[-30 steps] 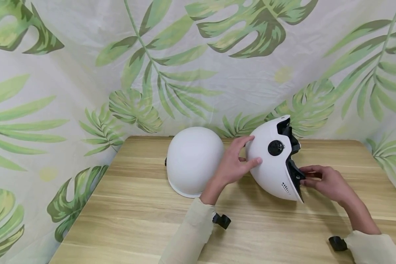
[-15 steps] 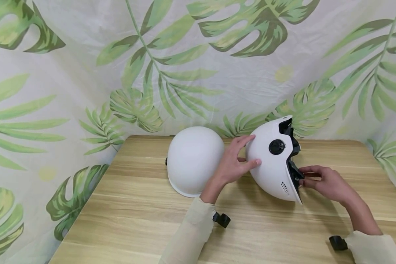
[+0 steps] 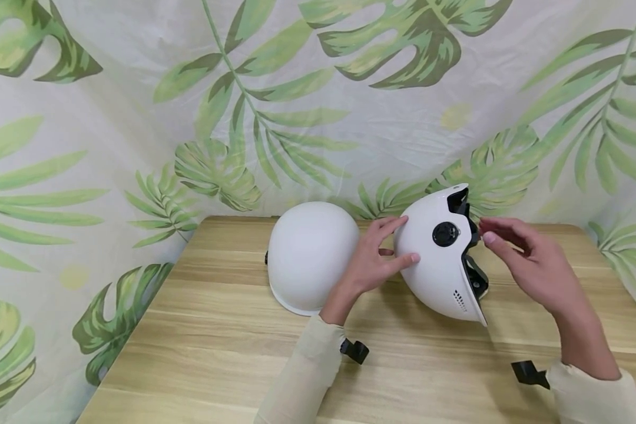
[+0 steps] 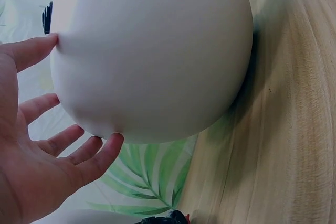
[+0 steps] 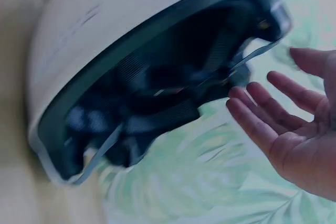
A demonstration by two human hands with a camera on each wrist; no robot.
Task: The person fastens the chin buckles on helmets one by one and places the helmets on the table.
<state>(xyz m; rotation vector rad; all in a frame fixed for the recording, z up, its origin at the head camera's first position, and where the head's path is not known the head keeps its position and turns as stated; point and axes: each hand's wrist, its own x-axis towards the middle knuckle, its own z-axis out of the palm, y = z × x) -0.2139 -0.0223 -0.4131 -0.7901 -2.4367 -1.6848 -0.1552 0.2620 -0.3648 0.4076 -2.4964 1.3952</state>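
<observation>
A white helmet lies tipped on its side on the wooden table, its crown to the left and its opening to the right. Spread fingers of my left hand touch the crown; the left wrist view shows the fingertips against the smooth shell. My right hand is just right of the opening, by the black straps and padding. In the right wrist view its fingers are loosely spread beside the dark inside of the helmet, with nothing held. A round black disc sits on the shell's side.
A second white helmet stands crown up just left of my left hand. Behind the wooden table hangs a leaf-patterned cloth. A black wrist mount sticks out from the left sleeve, another from the right.
My right hand has left the near part of the helmet's opening and moved back, away from me, to the middle of it. The left hand and both helmets have stayed nearly still.
</observation>
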